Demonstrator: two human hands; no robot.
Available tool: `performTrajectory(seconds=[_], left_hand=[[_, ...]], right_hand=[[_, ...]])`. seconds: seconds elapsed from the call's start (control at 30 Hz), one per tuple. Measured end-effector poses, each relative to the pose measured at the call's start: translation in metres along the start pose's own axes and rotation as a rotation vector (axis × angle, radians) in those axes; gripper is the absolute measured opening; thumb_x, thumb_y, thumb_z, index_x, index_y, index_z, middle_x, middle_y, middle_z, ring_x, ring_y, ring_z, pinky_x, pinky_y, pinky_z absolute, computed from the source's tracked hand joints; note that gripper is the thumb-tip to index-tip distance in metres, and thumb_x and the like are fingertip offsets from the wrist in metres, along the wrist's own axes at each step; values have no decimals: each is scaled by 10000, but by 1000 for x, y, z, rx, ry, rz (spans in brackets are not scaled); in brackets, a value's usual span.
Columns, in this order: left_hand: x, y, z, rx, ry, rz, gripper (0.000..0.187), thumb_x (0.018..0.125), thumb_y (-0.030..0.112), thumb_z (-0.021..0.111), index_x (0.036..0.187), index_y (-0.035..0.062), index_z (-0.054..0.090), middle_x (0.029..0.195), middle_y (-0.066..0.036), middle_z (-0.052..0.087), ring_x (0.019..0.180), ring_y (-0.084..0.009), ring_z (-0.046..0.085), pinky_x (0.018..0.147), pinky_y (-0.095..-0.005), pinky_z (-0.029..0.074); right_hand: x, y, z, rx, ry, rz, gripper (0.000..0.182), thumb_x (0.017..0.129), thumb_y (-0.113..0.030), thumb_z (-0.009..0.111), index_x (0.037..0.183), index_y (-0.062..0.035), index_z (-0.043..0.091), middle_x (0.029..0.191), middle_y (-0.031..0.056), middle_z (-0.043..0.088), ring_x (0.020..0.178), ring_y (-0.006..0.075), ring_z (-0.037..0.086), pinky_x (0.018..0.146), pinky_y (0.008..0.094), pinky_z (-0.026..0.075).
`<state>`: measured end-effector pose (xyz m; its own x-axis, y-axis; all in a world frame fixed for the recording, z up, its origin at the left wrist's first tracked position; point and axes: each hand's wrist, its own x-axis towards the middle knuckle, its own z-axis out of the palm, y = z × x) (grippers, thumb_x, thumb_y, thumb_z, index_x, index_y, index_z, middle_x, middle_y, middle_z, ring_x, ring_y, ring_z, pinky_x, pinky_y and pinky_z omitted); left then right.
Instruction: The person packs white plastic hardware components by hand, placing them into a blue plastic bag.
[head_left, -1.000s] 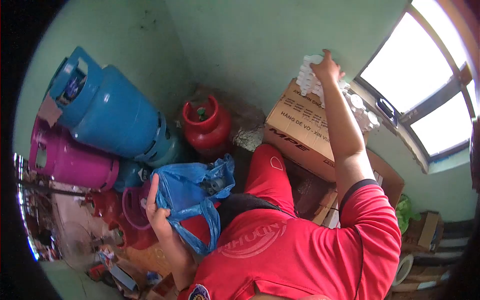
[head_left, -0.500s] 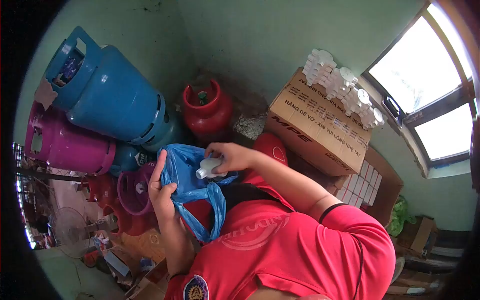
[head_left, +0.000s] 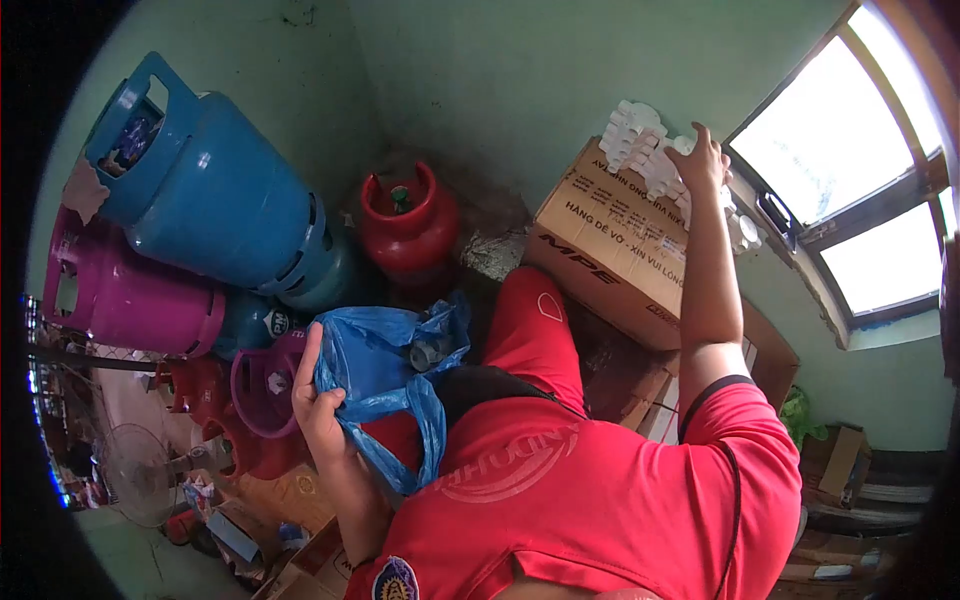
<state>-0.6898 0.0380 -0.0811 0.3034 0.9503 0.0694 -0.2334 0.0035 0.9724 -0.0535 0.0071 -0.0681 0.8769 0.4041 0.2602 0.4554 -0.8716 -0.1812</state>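
Observation:
My left hand (head_left: 322,405) grips the edge of a thin blue plastic bag (head_left: 370,350), its index finger stretched up along the side. The bag's mouth gapes, and its handle loops hang down over my red shirt. Inside it lies a pale plastic fitting (head_left: 428,352), partly covered by the film. At the upper right, my right hand (head_left: 704,160) reaches over a row of white plastic fittings (head_left: 634,135) stacked on a cardboard box (head_left: 610,230). Its thumb and fingers are spread around one of them, fingertips right at the piece. The hand and forearm hide part of the row.
Blue (head_left: 225,185) and magenta gas cylinders (head_left: 130,285) stand stacked at the left. A red gas cylinder (head_left: 408,225) sits in the corner ahead. A window (head_left: 830,130) is at the right, and a fan (head_left: 140,470) stands at lower left.
My right hand has let go of the white fitting at the bag and moved up right to the row on the box. The fitting now lies in the bag; my left hand keeps its hold.

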Motion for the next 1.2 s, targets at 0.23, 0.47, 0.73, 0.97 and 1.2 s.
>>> performTrajectory(seconds=[0.23,0.47,0.73,0.97,1.2], left_hand=[[9,4,6,63,-42,34,853,649,75,491,1480,-111,455,1458,-199,545,1295,-226,566,1130,-335,407],[7,16,10,12,-35,-12,862,649,55,489,1492,-111,432,1451,-206,551,1293,-220,577,1141,-337,407],[12,23,28,-31,6,-58,919,628,132,570,1504,-102,419,1337,-175,627,1109,-179,655,1016,-297,503],[-6,62,-23,262,180,71,1008,605,273,594,1529,-79,398,1575,-222,418,1444,-306,415,1222,-424,277],[-34,145,-124,501,477,309,904,667,224,568,1512,-60,418,1549,-210,426,1404,-311,435,1190,-417,309]], right_hand=[[19,26,13,-92,-81,-67,777,738,-511,836,1432,-342,530,1278,72,697,1314,384,507,1010,572,414],[-66,-25,-22,705,-80,-379,634,776,-244,849,1354,-140,610,1200,89,707,1083,248,653,906,426,531],[-295,-166,38,1025,-1265,-1067,565,780,-228,849,1280,-65,642,1163,89,695,1066,192,655,941,347,521],[-321,-172,121,896,-1080,-1022,486,854,-301,780,1251,-47,665,1208,184,693,1150,325,660,997,411,506],[-309,-158,176,843,-1466,-674,725,897,-481,750,1453,-92,494,1374,126,602,1210,233,592,914,401,527]])
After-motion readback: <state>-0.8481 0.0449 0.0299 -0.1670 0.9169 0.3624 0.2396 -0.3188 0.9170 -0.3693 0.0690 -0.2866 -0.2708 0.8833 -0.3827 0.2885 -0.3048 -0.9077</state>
